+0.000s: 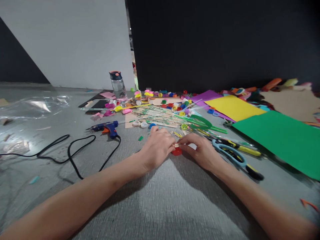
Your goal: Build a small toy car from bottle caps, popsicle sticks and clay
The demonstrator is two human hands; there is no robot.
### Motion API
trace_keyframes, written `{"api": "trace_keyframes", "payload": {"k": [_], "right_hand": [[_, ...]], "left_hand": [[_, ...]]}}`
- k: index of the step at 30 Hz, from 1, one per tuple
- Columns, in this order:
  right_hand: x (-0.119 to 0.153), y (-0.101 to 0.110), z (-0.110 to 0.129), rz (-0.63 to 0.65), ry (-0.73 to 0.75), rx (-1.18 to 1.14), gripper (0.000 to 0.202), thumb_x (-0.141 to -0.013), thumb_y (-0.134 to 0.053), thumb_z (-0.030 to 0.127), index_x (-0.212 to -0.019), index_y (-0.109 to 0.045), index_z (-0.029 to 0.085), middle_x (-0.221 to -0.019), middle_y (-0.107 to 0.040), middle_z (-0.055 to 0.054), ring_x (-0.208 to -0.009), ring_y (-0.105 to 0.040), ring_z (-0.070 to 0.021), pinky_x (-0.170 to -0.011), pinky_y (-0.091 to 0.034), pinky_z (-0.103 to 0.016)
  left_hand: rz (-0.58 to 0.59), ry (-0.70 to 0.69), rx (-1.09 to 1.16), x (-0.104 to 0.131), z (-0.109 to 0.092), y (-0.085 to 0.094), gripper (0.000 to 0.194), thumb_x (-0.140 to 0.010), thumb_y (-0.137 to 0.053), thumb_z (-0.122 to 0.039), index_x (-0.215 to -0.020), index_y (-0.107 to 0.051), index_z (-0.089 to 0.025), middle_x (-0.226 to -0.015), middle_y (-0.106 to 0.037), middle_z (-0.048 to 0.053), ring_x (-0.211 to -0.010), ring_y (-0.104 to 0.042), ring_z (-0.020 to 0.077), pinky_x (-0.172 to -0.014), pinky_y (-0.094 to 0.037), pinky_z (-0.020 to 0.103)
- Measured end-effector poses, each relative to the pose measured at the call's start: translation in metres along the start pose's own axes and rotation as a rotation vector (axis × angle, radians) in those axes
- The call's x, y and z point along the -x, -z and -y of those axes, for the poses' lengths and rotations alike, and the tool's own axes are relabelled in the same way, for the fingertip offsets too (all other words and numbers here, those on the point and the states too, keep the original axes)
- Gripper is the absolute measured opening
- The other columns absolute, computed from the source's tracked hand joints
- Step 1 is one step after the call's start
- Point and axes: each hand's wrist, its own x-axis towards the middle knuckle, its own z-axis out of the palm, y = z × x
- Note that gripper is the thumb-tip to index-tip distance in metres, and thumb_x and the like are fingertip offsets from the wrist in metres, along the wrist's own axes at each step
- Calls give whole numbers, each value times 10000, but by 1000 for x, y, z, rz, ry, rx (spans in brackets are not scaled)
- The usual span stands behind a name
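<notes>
My left hand (158, 146) and my right hand (200, 150) meet near the middle of the table. Their fingertips pinch a short, pale wooden stick (176, 145) from its two sides. Right under it is a red plastic lid (177, 152), partly covered by the fingers; whether the stick touches the lid I cannot tell. Just beyond my hands lies a spread of wooden sticks in printed wrappers (157, 115). A blue bottle cap (152, 125) is close to my left knuckles. Scissors with light blue handles (231, 153) lie beside my right wrist.
A blue glue gun (108, 128) lies to the left, its black cord (72, 156) looping toward me. A water bottle (117, 85) stands at the back. Green (282, 140) and yellow sheets (235, 108) cover the right side. A yellow-black cutter (247, 150) lies near the scissors.
</notes>
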Motion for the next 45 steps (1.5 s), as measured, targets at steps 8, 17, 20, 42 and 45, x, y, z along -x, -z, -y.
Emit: {"api": "trace_keyframes", "payload": {"k": [8, 17, 20, 42, 45], "right_hand": [[6, 3, -2, 17, -127, -111, 162, -916, -651, 361, -993, -711, 231, -1053, -716, -67, -987, -650, -245, -845, -498, -386], [-1, -2, -8, 26, -253, -224, 254, -872, -624, 413, -727, -696, 218, -1074, -694, -88, -1015, -644, -262, -936, -464, -428], [-5, -1, -6, 31, -300, -243, 257, -839, -645, 408, -669, -688, 220, -1077, -705, -99, -1093, -626, -290, -1011, -418, -463], [-11, 1, 2, 54, -414, -323, 204, -857, -666, 370, -741, -793, 261, -1244, -692, -83, -1333, -504, -318, -1133, -335, -512], [-10, -1, -1, 54, -391, -322, 156, -845, -701, 339, -740, -793, 268, -1235, -690, -84, -1309, -526, -327, -1105, -370, -528]], "left_hand": [[-28, -6, -1, 3, 2, -1, 230, -1001, -563, -351, -922, -711, -193, -905, -743, 36, -944, -580, 242, -857, -261, 414], [-54, -16, -2, 3, 1, -3, 204, -990, -585, -328, -906, -710, -190, -930, -758, 33, -952, -581, 240, -857, -268, 418], [-55, -18, -5, 3, 0, -2, 220, -999, -569, -322, -898, -709, -186, -932, -759, 39, -952, -575, 239, -861, -273, 416], [-42, -8, 5, 3, 0, -2, 181, -988, -589, -303, -935, -719, -188, -929, -753, 32, -965, -580, 243, -857, -263, 410], [-42, -5, 14, 4, -1, -2, 206, -999, -568, -310, -932, -717, -184, -936, -753, 41, -969, -576, 246, -865, -262, 412]]}}
